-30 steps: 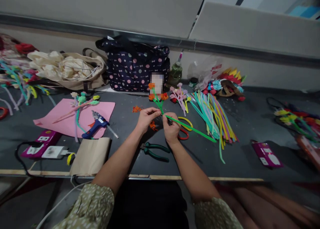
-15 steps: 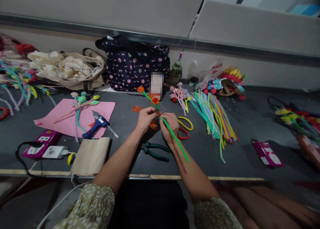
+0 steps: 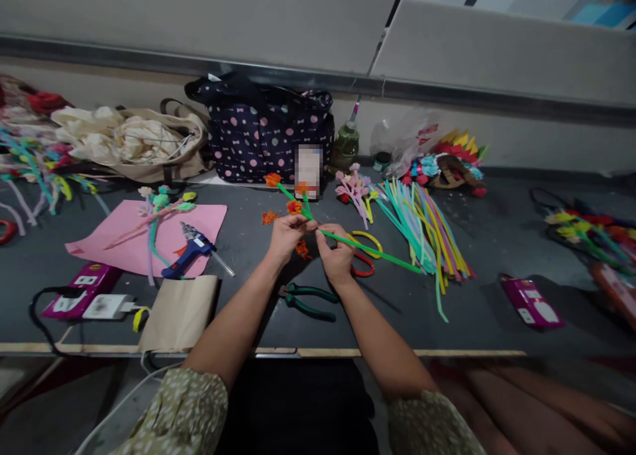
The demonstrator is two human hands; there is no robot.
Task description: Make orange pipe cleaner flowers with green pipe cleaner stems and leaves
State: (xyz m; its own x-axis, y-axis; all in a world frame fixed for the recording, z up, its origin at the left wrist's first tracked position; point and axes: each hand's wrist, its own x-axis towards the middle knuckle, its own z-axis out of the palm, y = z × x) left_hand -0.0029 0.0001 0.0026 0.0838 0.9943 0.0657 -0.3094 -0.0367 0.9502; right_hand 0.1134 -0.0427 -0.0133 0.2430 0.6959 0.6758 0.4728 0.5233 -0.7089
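My left hand [image 3: 289,238] pinches the green stems just below several orange flower heads [image 3: 294,207]. Close beside it, my right hand [image 3: 336,253] has its fingers closed on the same green pipe-cleaner stem [image 3: 382,257], whose long end points right, toward the loose pipe cleaners. Loose orange pieces [image 3: 269,218] lie on the table left of the flowers, and another orange piece [image 3: 302,249] is between my hands. Green-handled pliers [image 3: 311,301] rest below my hands. Yellow-and-red-handled scissors [image 3: 368,244] lie partly behind my right hand.
A blue glue gun [image 3: 191,251] lies on pink paper [image 3: 119,230] at left, with a brown pad [image 3: 179,312] in front. Colored pipe cleaners [image 3: 412,223] are at right. A dotted bag [image 3: 268,137] and green bottle [image 3: 346,144] stand behind. Someone's bare limbs show at lower right.
The long end of the green stem has swung from pointing down along my right forearm to pointing right. The orange flower heads have shifted left and spread apart.
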